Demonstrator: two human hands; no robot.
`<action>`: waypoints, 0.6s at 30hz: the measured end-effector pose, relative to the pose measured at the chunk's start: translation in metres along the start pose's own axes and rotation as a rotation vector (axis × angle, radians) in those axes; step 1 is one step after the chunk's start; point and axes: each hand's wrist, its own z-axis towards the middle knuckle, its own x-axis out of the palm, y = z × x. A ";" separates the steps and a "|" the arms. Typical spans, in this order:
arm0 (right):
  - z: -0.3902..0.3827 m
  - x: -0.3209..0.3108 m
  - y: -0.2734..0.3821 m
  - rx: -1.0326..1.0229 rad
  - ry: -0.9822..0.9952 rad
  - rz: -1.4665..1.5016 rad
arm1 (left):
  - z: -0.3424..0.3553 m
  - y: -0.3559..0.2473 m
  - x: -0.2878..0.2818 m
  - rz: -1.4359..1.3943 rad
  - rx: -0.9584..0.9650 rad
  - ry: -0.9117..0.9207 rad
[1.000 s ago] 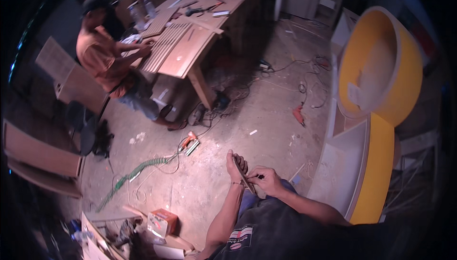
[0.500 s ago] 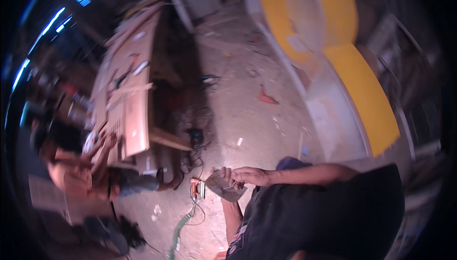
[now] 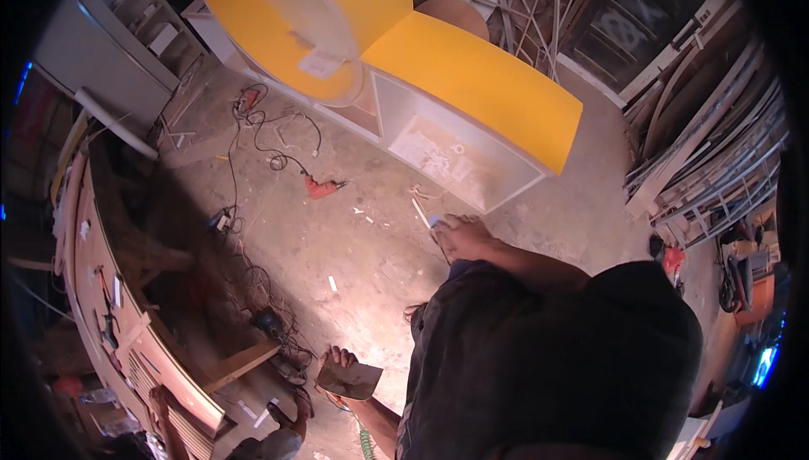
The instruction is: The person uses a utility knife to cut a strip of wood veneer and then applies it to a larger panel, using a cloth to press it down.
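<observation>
Scraper blade (image 3: pixel 350 380) gripped in left hand (image 3: pixel 337 361); right hand (image 3: pixel 462 237) closed above bare floor (image 3: pixel 379 249).

1. Our left hand (image 3: pixel 337 361) shows fingertips only, behind the flat plate (image 3: pixel 351 379).
2. Our right hand's (image 3: pixel 462 237) grip is unclear; its small object is too small to tell.
3. The co-worker (image 3: pixel 270 439) is cut off below.

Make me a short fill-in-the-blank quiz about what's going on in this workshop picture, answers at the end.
1. The left hand holds a flat, dark ____ by one edge.
2. The right hand reaches out over the concrete ____.
3. The large curved cabinet has a top coloured ____.
4. A red power drill lies on the floor with its ____ trailing away.

Missing words: sheet; floor; yellow; cord
</observation>
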 end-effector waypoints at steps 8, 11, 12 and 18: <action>-0.034 -0.111 -0.351 0.931 -1.323 0.195 | 0.201 0.108 0.134 0.606 -0.073 -0.213; -0.047 -0.142 -0.461 1.236 -1.180 0.256 | 0.318 0.177 0.188 0.889 -0.338 -0.317; -0.040 -0.146 -0.484 1.277 -1.132 0.419 | 0.362 0.206 0.208 0.932 -0.473 -0.358; -0.020 -0.148 -0.514 1.248 -1.008 0.982 | 0.517 0.362 0.282 1.077 -0.620 -0.247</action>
